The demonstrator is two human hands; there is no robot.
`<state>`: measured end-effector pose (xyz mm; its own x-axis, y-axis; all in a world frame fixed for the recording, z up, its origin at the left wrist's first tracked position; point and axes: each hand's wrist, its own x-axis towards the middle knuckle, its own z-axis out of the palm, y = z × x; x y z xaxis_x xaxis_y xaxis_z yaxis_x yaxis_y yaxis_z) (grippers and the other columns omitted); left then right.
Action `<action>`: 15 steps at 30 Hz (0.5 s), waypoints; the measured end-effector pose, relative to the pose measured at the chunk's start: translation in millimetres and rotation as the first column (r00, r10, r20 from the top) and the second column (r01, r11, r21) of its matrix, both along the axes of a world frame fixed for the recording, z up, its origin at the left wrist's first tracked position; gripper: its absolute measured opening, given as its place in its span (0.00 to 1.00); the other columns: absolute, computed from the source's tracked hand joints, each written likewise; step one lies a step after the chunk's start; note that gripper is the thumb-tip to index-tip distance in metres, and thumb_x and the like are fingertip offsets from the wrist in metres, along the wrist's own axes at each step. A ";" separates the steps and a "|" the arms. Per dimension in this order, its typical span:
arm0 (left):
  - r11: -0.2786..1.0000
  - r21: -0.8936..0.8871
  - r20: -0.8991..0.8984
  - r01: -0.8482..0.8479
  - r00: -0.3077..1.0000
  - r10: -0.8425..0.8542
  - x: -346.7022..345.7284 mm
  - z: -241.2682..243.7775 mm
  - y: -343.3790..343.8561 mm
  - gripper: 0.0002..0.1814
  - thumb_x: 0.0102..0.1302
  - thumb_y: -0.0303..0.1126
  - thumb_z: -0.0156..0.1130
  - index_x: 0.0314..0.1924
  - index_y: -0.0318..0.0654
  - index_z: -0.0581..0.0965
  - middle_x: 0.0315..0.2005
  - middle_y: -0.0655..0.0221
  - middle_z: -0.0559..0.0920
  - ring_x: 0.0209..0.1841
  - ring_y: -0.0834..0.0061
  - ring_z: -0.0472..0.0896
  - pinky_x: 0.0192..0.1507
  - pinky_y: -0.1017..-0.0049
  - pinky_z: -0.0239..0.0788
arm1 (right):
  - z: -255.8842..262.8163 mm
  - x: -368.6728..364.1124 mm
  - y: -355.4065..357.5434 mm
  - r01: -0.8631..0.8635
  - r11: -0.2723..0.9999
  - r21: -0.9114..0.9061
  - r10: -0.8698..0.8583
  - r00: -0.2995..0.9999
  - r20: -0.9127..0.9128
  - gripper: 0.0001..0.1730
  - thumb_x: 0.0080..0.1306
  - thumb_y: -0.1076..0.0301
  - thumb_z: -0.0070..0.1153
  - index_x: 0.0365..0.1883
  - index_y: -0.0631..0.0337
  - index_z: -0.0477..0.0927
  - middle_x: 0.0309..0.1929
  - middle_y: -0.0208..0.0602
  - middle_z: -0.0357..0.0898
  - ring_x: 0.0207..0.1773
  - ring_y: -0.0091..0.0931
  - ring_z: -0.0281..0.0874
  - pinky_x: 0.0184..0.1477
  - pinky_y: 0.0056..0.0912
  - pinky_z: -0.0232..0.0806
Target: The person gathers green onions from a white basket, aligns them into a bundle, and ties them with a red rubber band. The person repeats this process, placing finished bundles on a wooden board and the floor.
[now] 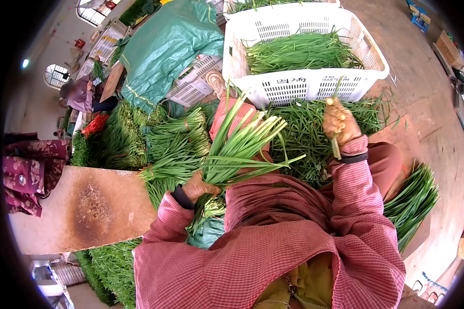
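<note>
My left hand [201, 188] grips a bunch of long green leafy stalks, apparently garlic chives [241, 148], whose pale cut ends fan out to the upper right. A few stalks [336, 146] are closed in my right hand [340, 120], raised apart from the bunch over my right knee. Between my legs lies a heap of loose green leaves [303, 135]. Tied bundles [178, 148] with red bands are piled left of my left knee. Another bundle [411, 204] rests on a board by my right thigh.
Ahead stands a white plastic crate [305, 87] holding green stalks [303, 54]. A green tarp [170, 50] covers crates at the upper left. A stained board [89, 208] juts in at the left, near a floral cloth [34, 170]. Another person [79, 94] sits at the far left.
</note>
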<state>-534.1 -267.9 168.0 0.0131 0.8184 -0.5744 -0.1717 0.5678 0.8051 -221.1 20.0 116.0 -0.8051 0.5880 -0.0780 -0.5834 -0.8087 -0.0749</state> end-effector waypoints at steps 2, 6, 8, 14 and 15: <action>0.999 -0.004 0.042 -0.044 0.998 0.044 8.1 -2.0 -3.8 0.24 0.46 0.10 0.61 0.46 0.34 0.76 0.35 0.61 0.83 0.27 0.77 0.77 0.27 0.78 0.69 | 9.1 20.1 5.5 0.099 0.981 0.169 -0.136 0.965 0.223 0.18 0.73 0.57 0.40 0.39 0.65 0.73 0.14 0.21 0.63 0.09 0.13 0.50 0.09 0.18 0.48; 0.995 -0.009 0.035 -0.103 0.994 0.103 21.9 -15.7 -5.1 0.22 0.46 0.11 0.61 0.45 0.33 0.77 0.34 0.64 0.83 0.25 0.78 0.77 0.26 0.79 0.69 | 17.1 0.8 -47.8 -0.318 0.787 0.529 -0.266 0.599 0.755 0.24 0.69 0.54 0.48 0.50 0.69 0.71 0.30 0.36 0.82 0.13 0.15 0.59 0.14 0.18 0.58; 0.995 0.019 -0.022 -0.094 0.995 0.095 26.4 -21.3 -7.3 0.22 0.46 0.12 0.61 0.45 0.33 0.77 0.33 0.65 0.83 0.26 0.79 0.77 0.26 0.79 0.69 | 8.1 -32.2 -83.4 -0.421 0.725 0.545 -0.202 0.627 0.752 0.26 0.64 0.54 0.56 0.50 0.68 0.73 0.29 0.37 0.81 0.15 0.17 0.63 0.15 0.18 0.56; 0.967 0.112 -0.073 -0.228 0.969 0.237 28.3 -15.7 -23.2 0.20 0.47 0.14 0.63 0.43 0.34 0.79 0.32 0.72 0.82 0.29 0.81 0.77 0.31 0.79 0.70 | 2.9 -30.8 -56.3 -0.090 0.984 0.153 0.002 0.867 0.499 0.08 0.67 0.70 0.47 0.40 0.60 0.77 0.12 0.16 0.57 0.09 0.13 0.49 0.09 0.17 0.43; 0.972 0.098 -0.135 -0.215 0.964 0.227 27.3 -13.5 -25.3 0.20 0.47 0.14 0.63 0.43 0.34 0.79 0.31 0.73 0.82 0.29 0.82 0.76 0.31 0.79 0.70 | 10.5 -23.6 -44.3 0.076 0.994 0.078 -0.108 0.792 0.601 0.07 0.68 0.68 0.47 0.38 0.60 0.76 0.12 0.16 0.56 0.09 0.13 0.50 0.09 0.18 0.43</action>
